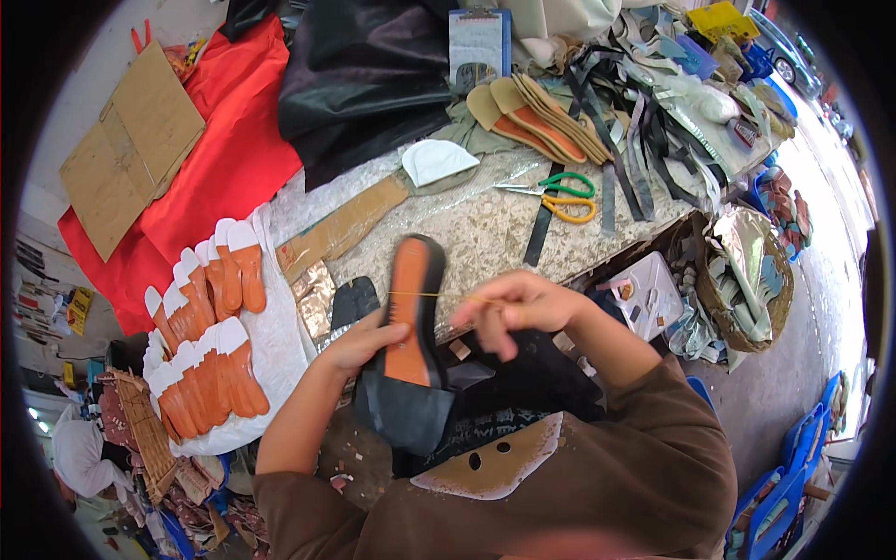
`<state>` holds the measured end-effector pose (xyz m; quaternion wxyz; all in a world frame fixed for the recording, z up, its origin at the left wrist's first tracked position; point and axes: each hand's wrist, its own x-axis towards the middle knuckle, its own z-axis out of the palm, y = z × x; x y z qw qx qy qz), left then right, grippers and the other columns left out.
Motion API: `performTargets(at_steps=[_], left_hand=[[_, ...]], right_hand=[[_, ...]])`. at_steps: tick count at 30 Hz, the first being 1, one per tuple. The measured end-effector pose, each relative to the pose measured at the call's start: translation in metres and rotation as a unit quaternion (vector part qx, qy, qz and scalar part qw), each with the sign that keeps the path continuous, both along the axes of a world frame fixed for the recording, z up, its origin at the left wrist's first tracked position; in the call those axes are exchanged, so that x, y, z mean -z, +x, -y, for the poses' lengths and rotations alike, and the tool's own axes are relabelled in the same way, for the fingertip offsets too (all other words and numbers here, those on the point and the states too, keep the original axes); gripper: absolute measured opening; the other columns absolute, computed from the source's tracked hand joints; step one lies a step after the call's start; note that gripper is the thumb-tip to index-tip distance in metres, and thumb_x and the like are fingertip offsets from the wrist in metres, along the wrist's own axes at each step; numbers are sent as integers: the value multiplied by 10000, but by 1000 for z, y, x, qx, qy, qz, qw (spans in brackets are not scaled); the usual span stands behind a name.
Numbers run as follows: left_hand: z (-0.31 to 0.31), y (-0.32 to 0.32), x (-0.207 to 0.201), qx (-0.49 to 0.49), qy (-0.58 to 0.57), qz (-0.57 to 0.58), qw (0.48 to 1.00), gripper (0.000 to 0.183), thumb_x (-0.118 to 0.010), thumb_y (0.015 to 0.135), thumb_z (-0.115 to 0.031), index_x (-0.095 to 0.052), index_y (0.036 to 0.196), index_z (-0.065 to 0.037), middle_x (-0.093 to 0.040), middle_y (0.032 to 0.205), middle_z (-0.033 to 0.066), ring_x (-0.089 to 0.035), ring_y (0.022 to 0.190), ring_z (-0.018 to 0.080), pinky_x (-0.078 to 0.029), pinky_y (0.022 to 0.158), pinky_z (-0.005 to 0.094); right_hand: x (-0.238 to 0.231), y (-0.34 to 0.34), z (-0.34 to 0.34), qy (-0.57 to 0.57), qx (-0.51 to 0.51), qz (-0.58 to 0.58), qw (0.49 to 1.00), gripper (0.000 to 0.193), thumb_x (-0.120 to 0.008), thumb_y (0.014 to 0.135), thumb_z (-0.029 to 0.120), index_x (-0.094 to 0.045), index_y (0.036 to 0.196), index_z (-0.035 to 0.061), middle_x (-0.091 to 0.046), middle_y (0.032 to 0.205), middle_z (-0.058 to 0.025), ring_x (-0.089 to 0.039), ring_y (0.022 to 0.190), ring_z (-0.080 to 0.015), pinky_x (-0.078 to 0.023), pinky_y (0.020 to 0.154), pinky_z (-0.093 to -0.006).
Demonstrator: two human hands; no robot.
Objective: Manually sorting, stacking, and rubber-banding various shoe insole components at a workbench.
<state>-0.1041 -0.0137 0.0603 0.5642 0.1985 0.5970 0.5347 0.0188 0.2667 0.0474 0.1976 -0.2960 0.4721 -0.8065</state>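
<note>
Pinching a brown-and-black shoe (407, 350), the left hand (367, 343) holds it near the worktop (485, 224) edge; a yellow strand (411, 294) crosses it toward the right hand (523, 306), whose blurred grip I cannot tell; scissors (543, 193) lie beyond.

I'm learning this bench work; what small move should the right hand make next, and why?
Perhaps ease the right hand toward the shoe: the yellow strand runs straight across it toward that hand, looking taut, while the left hand holds the shoe.
</note>
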Motion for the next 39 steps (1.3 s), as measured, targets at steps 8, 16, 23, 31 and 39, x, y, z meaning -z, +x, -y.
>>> performTargets(at_steps=[8, 16, 23, 31, 39], left_hand=[[-7, 12, 17, -184, 178, -78, 963, 597, -743, 826, -193, -466, 1310, 21, -606, 1229, 129, -605, 1100, 221, -480, 968, 369], [-34, 20, -4, -101, 160, -98, 977, 767, -767, 816, -187, -348, 1427, 13, -519, 1348, 114, -515, 1212, 192, -396, 1047, 354], [-19, -9, -18, 225, 40, -275, 934, 807, -659, 877, -466, -336, 1407, 51, -561, 1293, 166, -557, 1171, 235, -428, 1006, 343], [-58, 22, -39, 344, -141, -462, 805, 709, -634, 824, -565, -429, 1289, -71, -666, 939, 209, -653, 854, 404, -502, 739, 454], [-86, 51, -37, 497, -75, -665, 553, 435, -751, 727, -377, -637, 988, -48, -669, 856, 135, -673, 712, 326, -523, 616, 450]], right_hand=[[4, -16, 19, -514, 420, 172, 728, 551, -495, 946, 144, -346, 1456, -2, -385, 1498, -168, -521, 1266, -215, -462, 997, -391], [58, -51, 43, -215, 300, 149, 917, 810, -566, 940, 464, -220, 1500, -8, -324, 1528, -155, -379, 1381, -255, -419, 1040, -403], [22, -13, -8, -77, 158, 85, 981, 1158, -652, 694, 757, -289, 1487, -6, -475, 1430, -142, -373, 1383, -270, -298, 1135, -422], [-5, 23, 25, 396, 320, -366, 779, 802, -828, 665, 335, -499, 1348, 74, -613, 1205, -107, -485, 1216, -320, -332, 1049, -451], [5, 59, 67, 561, 397, -216, 693, 913, -800, 700, 260, -316, 1439, 29, -453, 1386, -209, -555, 1142, -373, -431, 985, -452]])
